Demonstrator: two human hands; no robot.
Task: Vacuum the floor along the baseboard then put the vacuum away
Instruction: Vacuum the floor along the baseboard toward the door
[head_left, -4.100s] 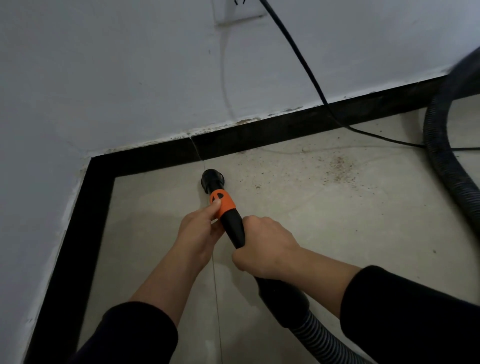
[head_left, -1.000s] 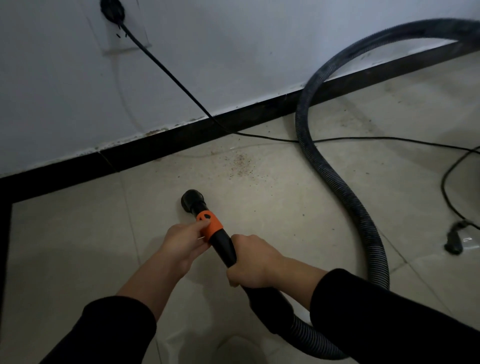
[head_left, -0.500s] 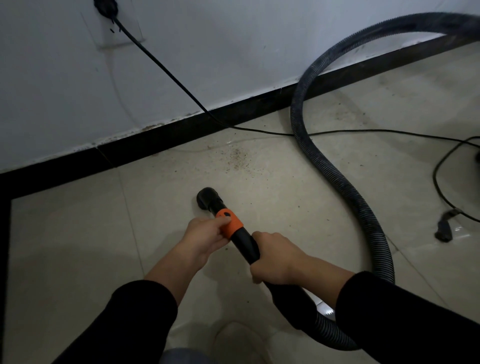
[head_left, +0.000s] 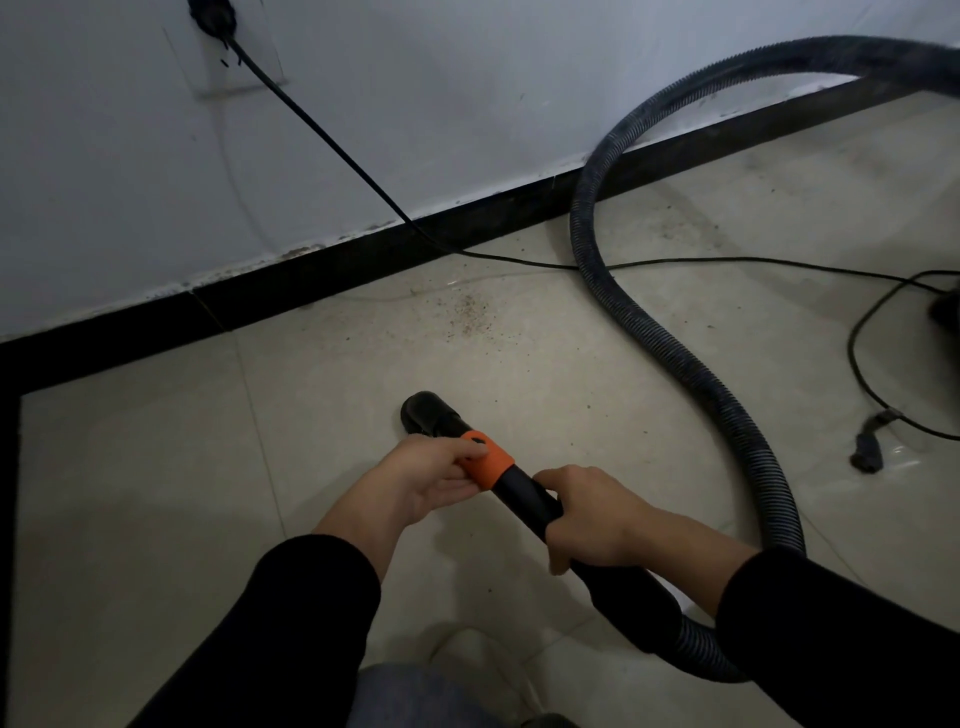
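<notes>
The black vacuum nozzle (head_left: 428, 413) with an orange collar (head_left: 488, 460) points down at the beige tile floor (head_left: 156, 467), a short way in front of me. My left hand (head_left: 426, 480) holds the orange collar between thumb and fingers. My right hand (head_left: 592, 517) grips the black tube just behind it. The ribbed hose (head_left: 675, 353) loops from the tube out to the right and up along the black baseboard (head_left: 322, 275). A patch of brown dirt (head_left: 472, 317) lies on the floor between nozzle and baseboard.
A black power cord (head_left: 322, 135) runs from a wall socket (head_left: 213, 15) down across the floor to the right, crossing under the hose. A second cord with a loose plug (head_left: 867, 449) lies at the right. The baseboard turns a corner at the far left.
The nozzle and both hands have drawn back from the baseboard and shifted right along the wall. The view has swung right, showing more hose and cord.
</notes>
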